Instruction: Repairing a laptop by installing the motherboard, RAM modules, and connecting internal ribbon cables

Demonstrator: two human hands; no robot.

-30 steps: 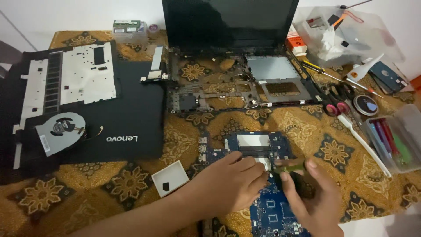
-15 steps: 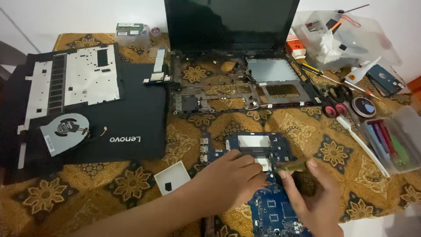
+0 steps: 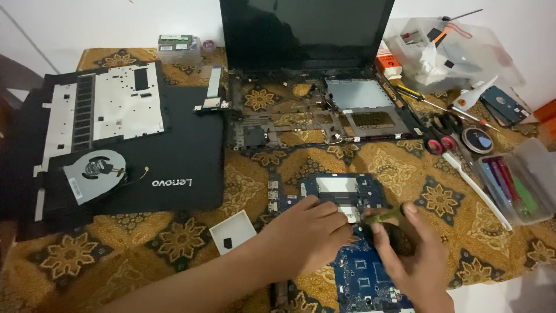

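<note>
Blue laptop motherboard (image 3: 347, 232) lies near the front edge of the patterned brown-and-gold tablecloth (image 3: 394, 168), its long axis running from near to far, the far end pointing at the stripped black laptop chassis (image 3: 313, 113) with its dark screen upright. Largest of the removed parts, the black bottom cover (image 3: 145, 156) lies on the left with the grey round cooling fan (image 3: 95, 174) on it, so stripping down looks well advanced; the board itself is out, and what remains seems to be work on the board. Left hand (image 3: 307, 235) presses flat on it, fingers curled, gripping nothing I can see. Right hand (image 3: 408, 255) pinches a small olive-green strip-like tool (image 3: 385, 214) against the board.
</note>
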